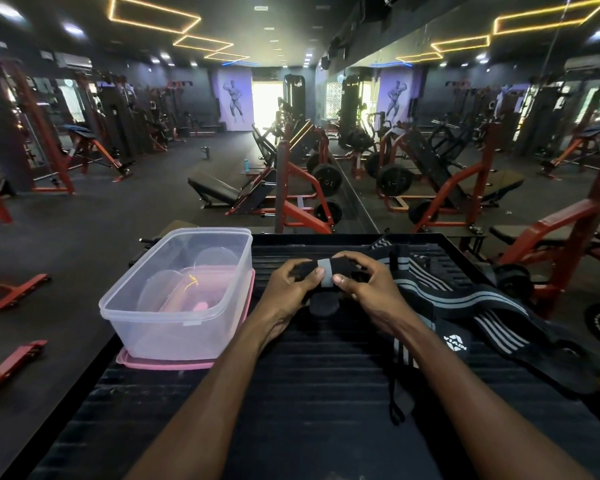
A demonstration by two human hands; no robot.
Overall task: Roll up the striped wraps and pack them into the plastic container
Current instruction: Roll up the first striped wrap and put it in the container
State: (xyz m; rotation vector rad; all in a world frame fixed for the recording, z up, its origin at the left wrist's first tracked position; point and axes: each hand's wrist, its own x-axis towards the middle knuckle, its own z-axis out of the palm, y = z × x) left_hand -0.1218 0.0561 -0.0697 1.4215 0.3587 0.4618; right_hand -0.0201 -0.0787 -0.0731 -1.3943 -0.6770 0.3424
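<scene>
A black wrap with grey stripes is partly rolled and held above the black ribbed platform. My left hand grips its left end and my right hand grips its right end, thumbs on top of the roll. A dark tab hangs below the roll. The wrap's loose length trails right across the platform, over a second striped wrap with a white logo. The clear plastic container stands open to the left of my hands, with nothing from the wraps inside.
A pink lid lies under the container. A thin black loop strap hangs over the ribbed black platform. Red and black gym machines, weight plates and a mirror wall stand beyond the platform's far edge.
</scene>
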